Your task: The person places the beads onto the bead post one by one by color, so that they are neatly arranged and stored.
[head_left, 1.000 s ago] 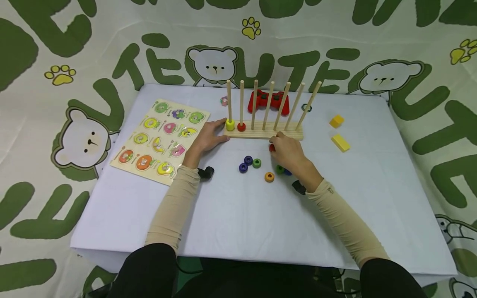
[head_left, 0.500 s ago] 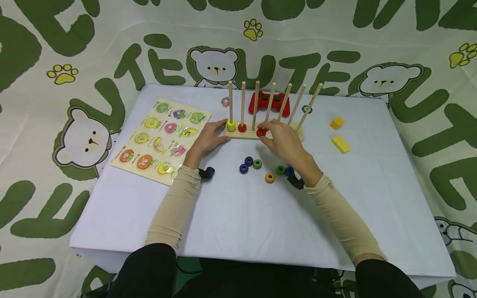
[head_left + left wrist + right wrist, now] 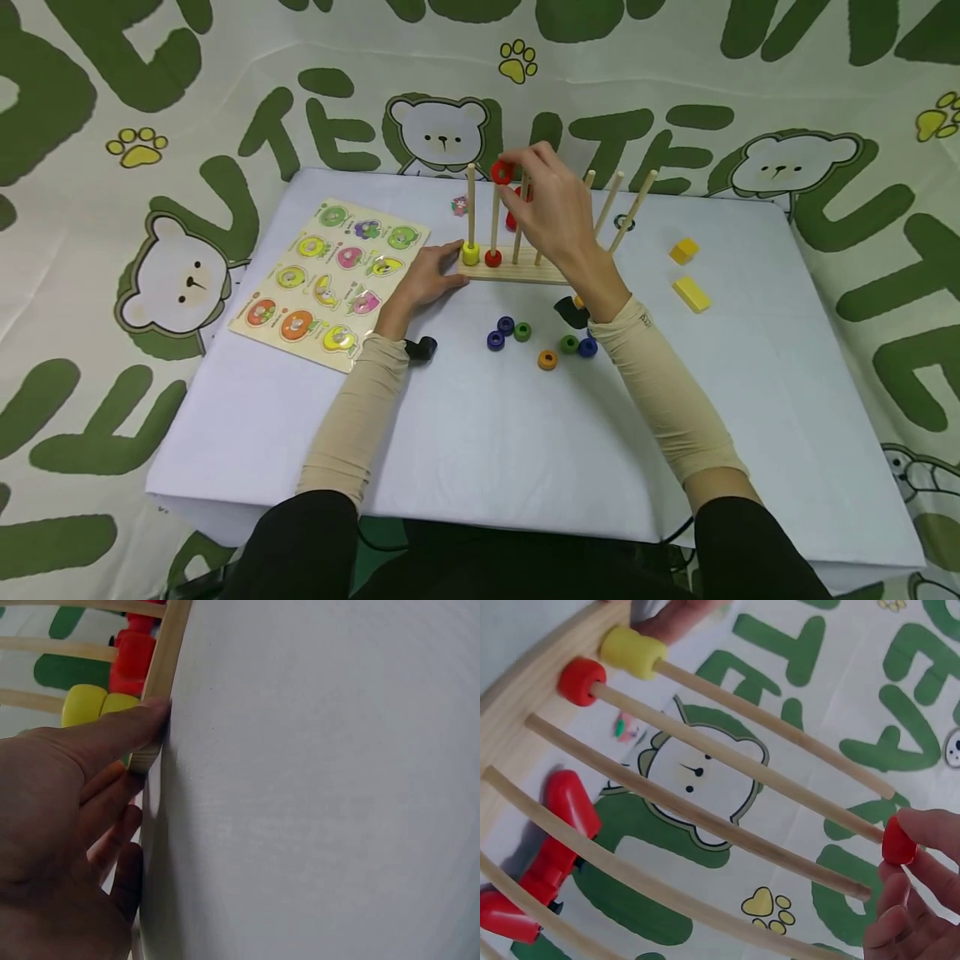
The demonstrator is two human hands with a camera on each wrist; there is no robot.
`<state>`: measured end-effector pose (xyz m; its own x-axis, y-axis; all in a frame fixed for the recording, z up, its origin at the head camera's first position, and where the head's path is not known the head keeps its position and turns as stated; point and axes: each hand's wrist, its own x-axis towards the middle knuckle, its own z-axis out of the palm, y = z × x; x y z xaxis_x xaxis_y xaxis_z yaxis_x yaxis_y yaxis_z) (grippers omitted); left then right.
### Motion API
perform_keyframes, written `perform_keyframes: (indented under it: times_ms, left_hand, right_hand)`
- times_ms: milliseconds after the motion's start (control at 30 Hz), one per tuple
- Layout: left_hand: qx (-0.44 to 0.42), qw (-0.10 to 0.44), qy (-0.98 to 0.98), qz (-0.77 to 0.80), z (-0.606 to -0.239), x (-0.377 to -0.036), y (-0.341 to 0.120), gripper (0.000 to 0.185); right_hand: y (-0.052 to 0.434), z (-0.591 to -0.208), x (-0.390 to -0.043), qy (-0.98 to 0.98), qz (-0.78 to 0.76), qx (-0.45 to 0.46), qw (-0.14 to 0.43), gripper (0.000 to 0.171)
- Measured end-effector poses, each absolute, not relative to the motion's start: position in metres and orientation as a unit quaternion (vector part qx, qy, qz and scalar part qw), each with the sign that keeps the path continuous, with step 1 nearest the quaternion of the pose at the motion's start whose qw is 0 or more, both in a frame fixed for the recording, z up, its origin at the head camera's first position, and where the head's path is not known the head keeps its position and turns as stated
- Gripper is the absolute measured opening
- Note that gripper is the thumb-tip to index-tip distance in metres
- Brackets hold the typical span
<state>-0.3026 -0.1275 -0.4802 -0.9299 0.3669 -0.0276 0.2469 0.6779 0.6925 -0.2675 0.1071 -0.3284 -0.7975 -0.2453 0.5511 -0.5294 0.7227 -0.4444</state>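
Note:
My right hand (image 3: 555, 204) pinches a red ring (image 3: 501, 172) between thumb and fingers at the top of the second peg from the left. In the right wrist view this ring (image 3: 898, 840) meets the peg's tip; whether the tip has entered its hole cannot be told. My left hand (image 3: 429, 277) holds the left end of the wooden peg stand (image 3: 510, 272), thumb on its front edge in the left wrist view. Yellow rings (image 3: 470, 253) sit at the bottom of the first peg. Another red ring (image 3: 492, 259) lies at the foot of the second. The right arm hides part of the stand.
Loose blue rings (image 3: 496, 340), green rings (image 3: 569, 344) and an orange ring (image 3: 547, 360) lie before the stand. A fruit puzzle board (image 3: 330, 279) is at left, a red game controller (image 3: 551, 862) behind the stand, yellow blocks (image 3: 692, 294) at right.
My right hand has lifted the red ring from in front of the stand up to the top of the second peg. My left hand stays at the stand's left end.

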Motion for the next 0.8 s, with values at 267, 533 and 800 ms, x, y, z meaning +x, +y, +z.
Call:
perform_keyframes:
  times_ms: [267,533,800]
  left_hand:
    - [0.171,0.082,0.913,0.361,-0.483,-0.304,-0.128,0.076]
    - [0.168,0.084,0.915,0.357,-0.483,-0.305,-0.127,0.075]
    - [0.166,0.088,0.915,0.358,-0.482,-0.305,-0.128,0.075]
  right_hand:
    - [0.100,-0.328,-0.276,-0.903,0.307,0.199,0.224,0.038]
    - [0.099,-0.329,-0.281,-0.928,0.285,0.170,0.169,0.043]
    - [0.099,-0.330,-0.280,-0.934,0.278,0.166,0.153,0.046]
